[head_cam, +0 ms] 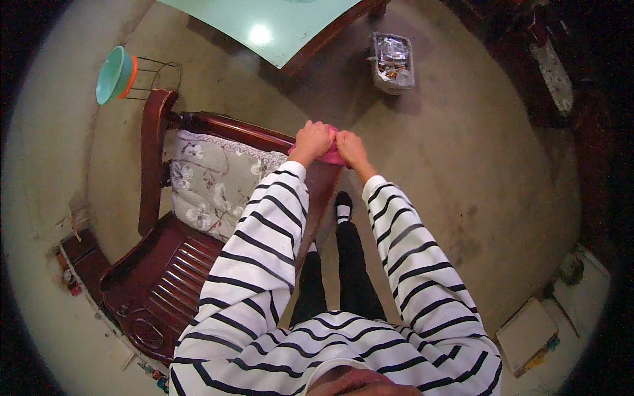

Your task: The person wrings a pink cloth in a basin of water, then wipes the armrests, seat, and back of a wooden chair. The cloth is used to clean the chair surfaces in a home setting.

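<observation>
Both hands are gathered around a pink cloth [333, 157] at the front corner of a dark red wooden armchair [317, 193]. My left hand [315, 140] grips the cloth from the left side. Close beside it, my right hand [349, 147] holds the cloth's right part. The fingertips and much of the cloth are hidden under the hands. A grey floral seat cushion [213, 188] lies on the chair, left of my forearms.
A green-topped table [257, 29] juts in at the top. A plastic-lined basket of small items [394, 62] stands on the floor to its right. At the left, a green basin [113, 74] rests on a wire stand [153, 72]. Boxes [527, 336] sit at lower right.
</observation>
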Tool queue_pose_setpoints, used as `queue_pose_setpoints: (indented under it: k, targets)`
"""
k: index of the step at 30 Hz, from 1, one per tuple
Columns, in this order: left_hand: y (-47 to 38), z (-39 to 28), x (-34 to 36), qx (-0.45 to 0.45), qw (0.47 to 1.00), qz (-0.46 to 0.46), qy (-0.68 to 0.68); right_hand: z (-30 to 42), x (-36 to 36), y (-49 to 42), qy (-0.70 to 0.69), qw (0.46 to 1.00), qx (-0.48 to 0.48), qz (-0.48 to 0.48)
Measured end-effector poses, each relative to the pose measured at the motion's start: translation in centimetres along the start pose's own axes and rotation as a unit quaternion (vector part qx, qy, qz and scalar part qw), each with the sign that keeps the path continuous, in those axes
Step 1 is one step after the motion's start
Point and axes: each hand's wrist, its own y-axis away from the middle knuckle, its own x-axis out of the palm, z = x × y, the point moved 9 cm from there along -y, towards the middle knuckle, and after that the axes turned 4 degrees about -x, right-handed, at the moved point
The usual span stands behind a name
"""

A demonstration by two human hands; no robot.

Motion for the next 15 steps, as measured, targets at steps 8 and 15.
queue_pose_setpoints:
  k: [8,15]
  targets:
    - [8.9,-0.7,-0.1,0.123,0.941,-0.311,-0.042,2.1,-0.1,7.1,-0.027,0.932,-0.176,-0.317]
    - [0.7,0.5,-0.4,-0.036,0.999,-0.007,0.027,1.2,-0.2,0.9,0.022,0.996,-0.057,-0.063]
